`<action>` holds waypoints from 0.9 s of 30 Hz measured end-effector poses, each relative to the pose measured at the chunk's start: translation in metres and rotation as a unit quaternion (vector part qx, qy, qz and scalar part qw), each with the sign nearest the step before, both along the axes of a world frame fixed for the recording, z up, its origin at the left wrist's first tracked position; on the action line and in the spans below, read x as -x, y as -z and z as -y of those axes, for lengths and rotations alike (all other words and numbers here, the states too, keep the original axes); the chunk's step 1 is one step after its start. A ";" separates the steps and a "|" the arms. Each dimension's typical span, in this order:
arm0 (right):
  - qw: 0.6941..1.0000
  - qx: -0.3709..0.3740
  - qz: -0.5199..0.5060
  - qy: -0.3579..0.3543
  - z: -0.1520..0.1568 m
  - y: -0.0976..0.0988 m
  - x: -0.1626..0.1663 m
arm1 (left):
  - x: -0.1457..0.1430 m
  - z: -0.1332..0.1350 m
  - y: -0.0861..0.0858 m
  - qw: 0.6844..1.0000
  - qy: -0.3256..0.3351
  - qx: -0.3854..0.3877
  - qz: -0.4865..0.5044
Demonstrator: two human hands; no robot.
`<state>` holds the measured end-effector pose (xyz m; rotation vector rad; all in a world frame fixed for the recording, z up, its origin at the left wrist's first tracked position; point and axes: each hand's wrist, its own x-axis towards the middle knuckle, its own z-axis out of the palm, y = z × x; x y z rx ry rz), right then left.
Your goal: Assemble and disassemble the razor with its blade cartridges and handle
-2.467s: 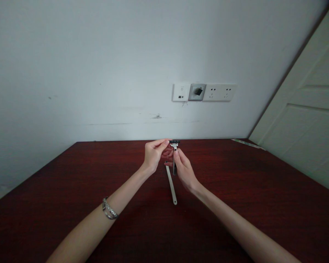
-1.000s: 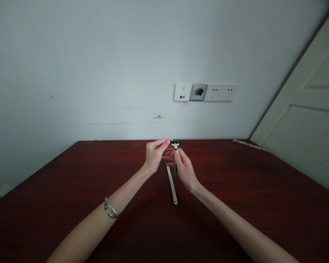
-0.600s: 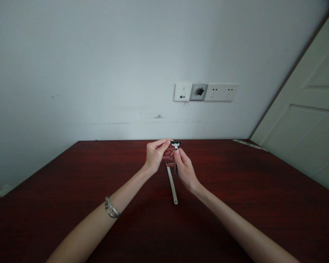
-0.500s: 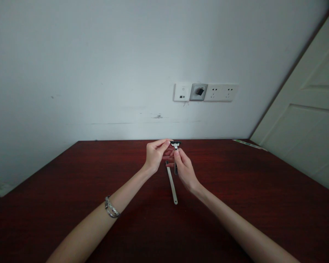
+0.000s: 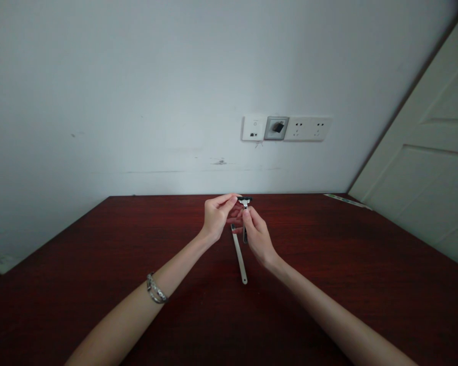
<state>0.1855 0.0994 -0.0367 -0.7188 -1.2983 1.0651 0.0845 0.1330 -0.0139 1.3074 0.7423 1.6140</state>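
A razor (image 5: pixel 245 202) with a dark crosswise head, a silvery neck and a dark handle is held upright above the table. My right hand (image 5: pixel 258 235) is closed around its handle, thumb near the neck. At the left end of the razor's head, my left hand (image 5: pixel 216 216) pinches with thumb and forefinger. Below and between the hands, a slim pale stick (image 5: pixel 239 259) lies on the table, with a small hole at its near end and a dark far end. My fingers partly cover that far end.
The dark red wooden table (image 5: pixel 137 244) meets a white wall behind. Sockets and a black plug (image 5: pixel 278 127) are set in the wall. A thin pale strip (image 5: pixel 347 201) lies at the table's back right, beside a white panelled door (image 5: pixel 435 168).
Almost nothing differs. My left hand and wrist have shifted very slightly to the right; both hands keep their hold on the razor.
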 end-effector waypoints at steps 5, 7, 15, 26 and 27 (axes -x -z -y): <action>1.000 -0.003 0.002 0.006 -0.001 0.001 0.000 | -0.001 0.001 0.000 1.000 -0.004 0.007 -0.008; 1.000 -0.007 0.004 0.007 -0.001 0.002 0.000 | -0.001 0.002 -0.001 1.000 -0.005 0.011 -0.009; 1.000 -0.009 0.008 0.013 0.002 -0.002 0.001 | 0.000 0.003 -0.001 1.000 -0.005 0.004 -0.017; 0.999 -0.001 0.032 0.029 0.003 -0.005 0.000 | 0.003 0.000 -0.001 0.999 -0.013 -0.019 -0.043; 0.999 0.001 0.035 0.027 0.003 -0.004 -0.001 | 0.003 -0.001 -0.001 0.998 -0.018 -0.024 -0.047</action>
